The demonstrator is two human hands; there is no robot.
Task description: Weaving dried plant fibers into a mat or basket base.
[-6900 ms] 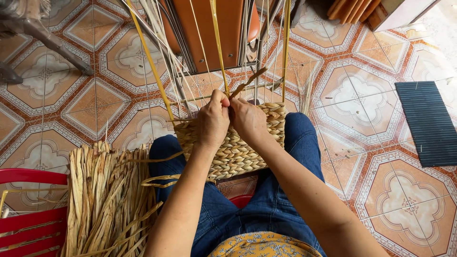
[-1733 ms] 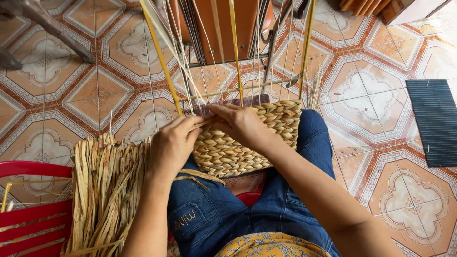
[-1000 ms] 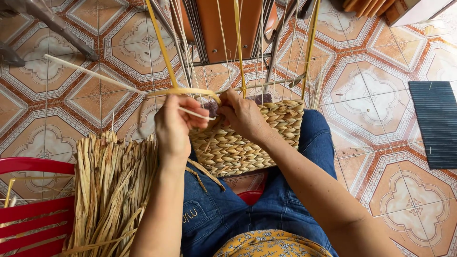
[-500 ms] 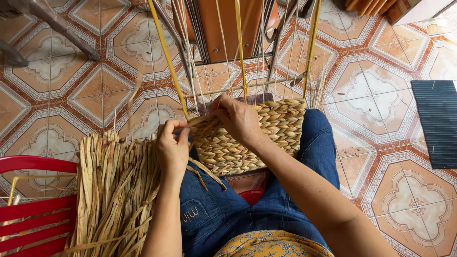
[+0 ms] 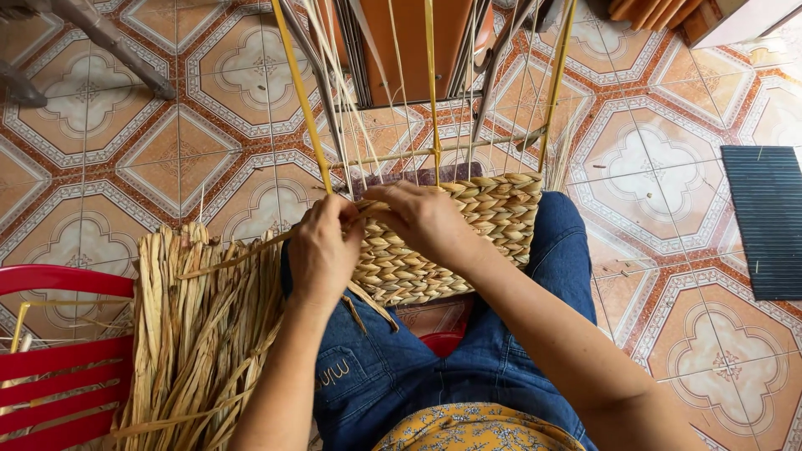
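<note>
A half-woven straw basket (image 5: 489,219) rests on my lap, on blue jeans. Thin upright stakes (image 5: 432,92), some yellow, rise from its top edge. My left hand (image 5: 322,250) grips a flat straw strand (image 5: 238,256) at the basket's left corner; the strand trails off to the left. My right hand (image 5: 426,219) presses on the top rim of the weave, fingers curled around the same strand close to the left hand. Both hands nearly touch.
A thick bundle of dried straw (image 5: 196,334) lies at my left knee, over a red plastic chair (image 5: 58,359). Patterned floor tiles (image 5: 660,209) surround me. A dark ribbed mat (image 5: 767,219) lies at right. An orange wooden frame (image 5: 413,46) stands ahead.
My left hand pulled a strand out to the left, then came back to the basket's left corner. The right hand stayed on the top rim, shifting slightly.
</note>
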